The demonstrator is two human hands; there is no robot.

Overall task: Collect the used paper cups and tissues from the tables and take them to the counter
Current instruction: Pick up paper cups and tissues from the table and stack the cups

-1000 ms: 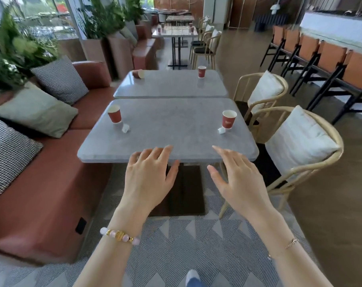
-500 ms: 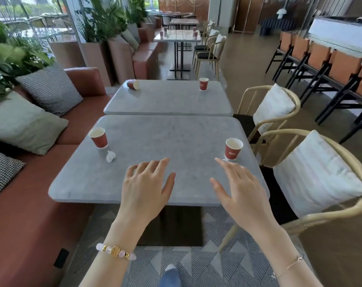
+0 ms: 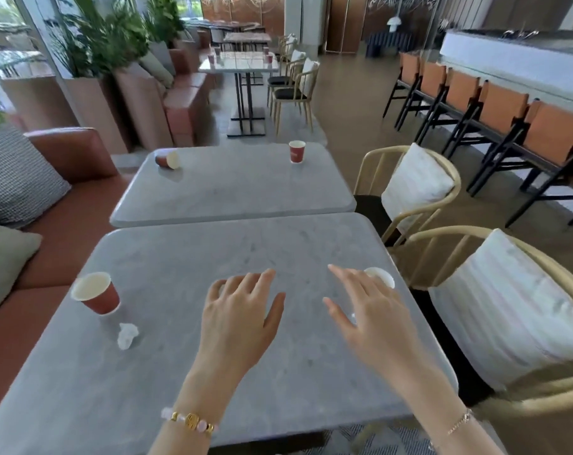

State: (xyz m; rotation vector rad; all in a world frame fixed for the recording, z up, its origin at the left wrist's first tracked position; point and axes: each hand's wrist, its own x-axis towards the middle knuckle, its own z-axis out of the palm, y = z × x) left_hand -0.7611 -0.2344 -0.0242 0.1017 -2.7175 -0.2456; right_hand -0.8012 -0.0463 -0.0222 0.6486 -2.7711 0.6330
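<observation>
so, left hand [image 3: 242, 320] and right hand [image 3: 373, 316] straight-fingered, empty, over the table [image 3: 180, 389]; paper cup [image 3: 381, 275] behind the right

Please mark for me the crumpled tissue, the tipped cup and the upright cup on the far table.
crumpled tissue [image 3: 127, 335], head view, its middle
tipped cup [image 3: 167, 159], head view, its middle
upright cup [image 3: 297, 155], head view, red wall

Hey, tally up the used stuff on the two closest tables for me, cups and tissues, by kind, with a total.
Paper cups: 4 (left cup, cup behind the right hand, tipped cup, far upright cup)
Tissues: 1 in view (crumpled tissue)
Total: 5
</observation>
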